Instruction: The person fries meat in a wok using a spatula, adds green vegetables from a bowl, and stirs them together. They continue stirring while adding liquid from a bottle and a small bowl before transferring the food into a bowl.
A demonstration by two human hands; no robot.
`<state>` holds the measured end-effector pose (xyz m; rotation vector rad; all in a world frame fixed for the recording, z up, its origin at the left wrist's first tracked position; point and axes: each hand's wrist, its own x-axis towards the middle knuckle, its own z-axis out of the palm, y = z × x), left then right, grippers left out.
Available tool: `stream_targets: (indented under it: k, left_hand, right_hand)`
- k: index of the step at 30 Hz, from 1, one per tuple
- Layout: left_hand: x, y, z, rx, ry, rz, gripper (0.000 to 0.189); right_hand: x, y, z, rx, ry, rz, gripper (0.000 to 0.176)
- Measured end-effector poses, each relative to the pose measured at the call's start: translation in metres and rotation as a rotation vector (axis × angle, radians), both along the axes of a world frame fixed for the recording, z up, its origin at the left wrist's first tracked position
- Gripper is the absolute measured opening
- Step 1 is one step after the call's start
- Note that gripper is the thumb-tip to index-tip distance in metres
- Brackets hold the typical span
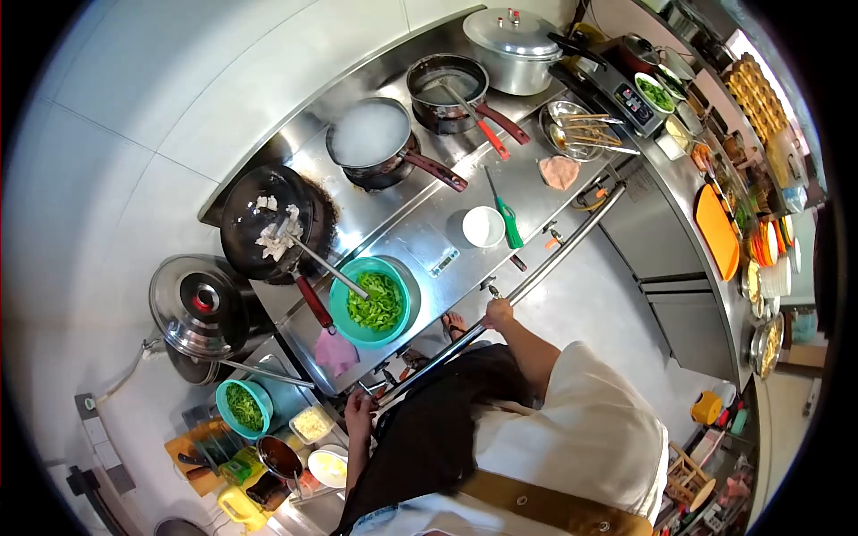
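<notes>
My left hand [360, 414] is at the stove's front edge, fingers closed at a small gas valve [375, 390] under the rail. My right hand [498, 314] is curled at another gas valve [489, 286] farther along; its fingertips are partly hidden. Nearest to my left hand on the steel stove top are a pink cloth [336, 353] and a teal bowl [413, 313] of chopped green vegetables [375, 304]. A black wok [241, 214] behind holds pale pieces and a metal-handled utensil [328, 266]. A white bowl [483, 227] and a green-handled lighter [509, 223] lie nearer my right hand.
On the burners are a saucepan [366, 134] of cloudy white liquid, another dark pan [438, 80] and a pressure cooker [514, 45]. A metal rail [545, 259] runs along the front. At left stand a lidded pot [198, 308] and a second teal bowl [265, 406].
</notes>
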<state>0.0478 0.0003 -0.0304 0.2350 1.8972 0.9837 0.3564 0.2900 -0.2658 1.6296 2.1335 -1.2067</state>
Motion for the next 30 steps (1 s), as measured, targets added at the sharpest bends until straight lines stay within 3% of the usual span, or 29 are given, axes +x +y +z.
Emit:
stream_targets:
  k: [1,2,3,5,6,7,10,11,13,19,21,23,28,30]
  left_hand:
    - [0.001,0.001,0.006,-0.022,0.010,-0.005,0.031]
    - [0.002,0.003,0.008,-0.044,0.019,-0.009,0.033]
    - [0.004,0.002,0.006,-0.042,0.020,0.003,0.033]
    - [0.011,-0.002,0.004,-0.058,0.030,0.021,0.032]
    - [0.014,-0.002,0.003,-0.056,0.028,0.034,0.032]
    - [0.017,-0.002,0.005,-0.076,0.024,0.041,0.032]
    - [0.021,-0.001,0.002,-0.077,0.023,0.053,0.033]
    - [0.021,-0.003,0.000,-0.063,0.029,0.052,0.033]
    - [0.022,-0.002,-0.003,-0.038,0.033,0.083,0.034]
    - [0.021,-0.005,-0.003,-0.010,0.067,0.090,0.039]
    - [0.017,-0.013,-0.016,-0.007,0.118,0.119,0.037]
    - [0.017,-0.017,-0.021,0.038,0.138,0.116,0.035]
    - [0.018,-0.023,-0.007,0.067,0.128,0.169,0.035]
    - [0.018,-0.031,-0.011,0.113,0.143,0.239,0.034]
  right_hand:
    - [0.003,-0.009,-0.062,-0.062,0.203,-0.329,0.035]
    - [-0.013,0.013,0.063,-0.170,-0.049,0.109,0.031]
    - [-0.024,0.014,0.061,-0.167,-0.050,0.121,0.031]
    - [-0.036,0.010,0.051,-0.823,0.765,-1.439,0.035]
    - [-0.040,0.012,0.043,-0.861,0.775,-1.604,0.042]
    - [-0.039,0.012,0.045,-0.861,0.767,-1.593,0.042]
    - [-0.027,0.016,0.081,-0.870,0.406,-0.907,0.041]
    - [-0.024,0.022,0.099,-0.869,0.398,-0.889,0.041]
    - [-0.029,0.044,0.140,-0.764,0.295,-0.317,0.035]
    - [-0.121,0.091,0.271,-0.417,0.423,0.029,0.029]
    - [-0.168,0.087,0.297,-0.166,0.420,0.141,0.034]
    - [-0.218,0.075,0.288,0.232,0.562,0.324,0.041]
    - [-0.302,0.040,0.254,0.335,0.432,0.451,0.043]
    - [-0.311,0.039,0.276,0.344,0.312,0.446,0.034]
